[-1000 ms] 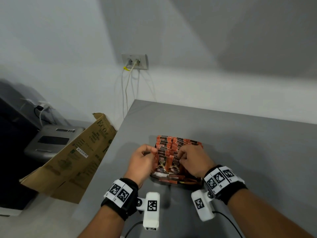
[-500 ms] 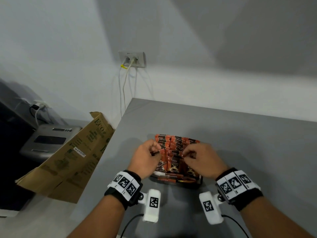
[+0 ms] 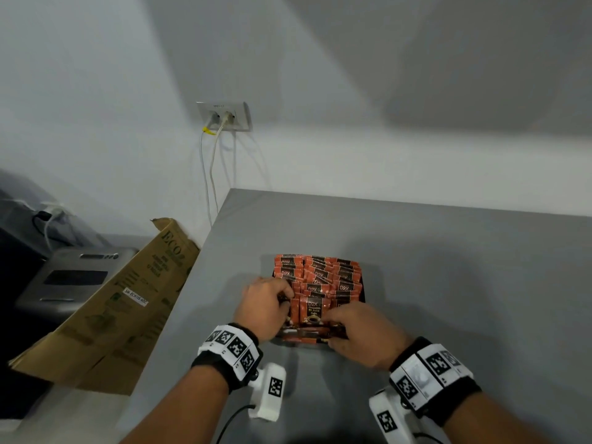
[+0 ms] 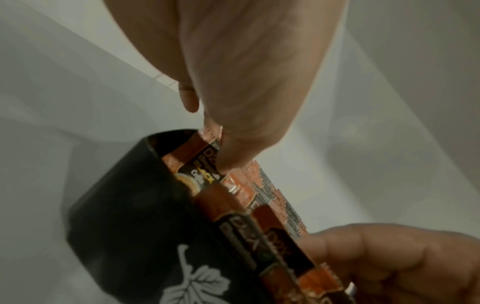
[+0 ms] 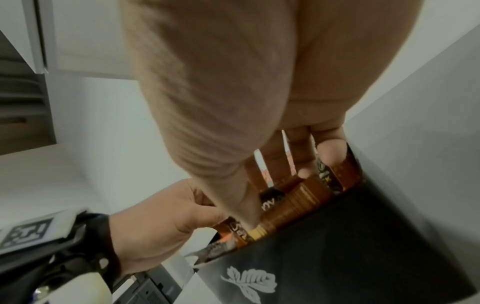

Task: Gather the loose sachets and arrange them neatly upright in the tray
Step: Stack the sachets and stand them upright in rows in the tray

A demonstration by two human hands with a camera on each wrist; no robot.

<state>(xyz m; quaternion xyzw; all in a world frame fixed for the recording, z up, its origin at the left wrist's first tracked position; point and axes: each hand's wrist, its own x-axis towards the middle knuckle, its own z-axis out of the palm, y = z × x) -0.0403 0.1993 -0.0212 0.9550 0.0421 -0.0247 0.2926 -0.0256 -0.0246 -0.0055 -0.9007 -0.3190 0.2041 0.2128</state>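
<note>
Right hand [image 3: 362, 336] lowered, foil sachets [image 3: 320, 283], black tray [image 5: 350, 236]

Tray near the surface's left edge

The tray [image 3: 363, 285] stands on the surface [image 3: 448, 251], sachets [image 3: 320, 277] upright in it; some sachets lie flat along its near side. A cardboard box [image 3: 112, 309] leans left of the surface.

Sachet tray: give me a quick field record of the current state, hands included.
tray: black tray with white leaf print, on grey table
sachets: orange sachets upright in rows; a few flat at near edge
left hand: left hand pinches a sachet at the tray's left side
right hand: right hand fingers on the front sachets; grip unclear
beside table: cardboard box
</note>
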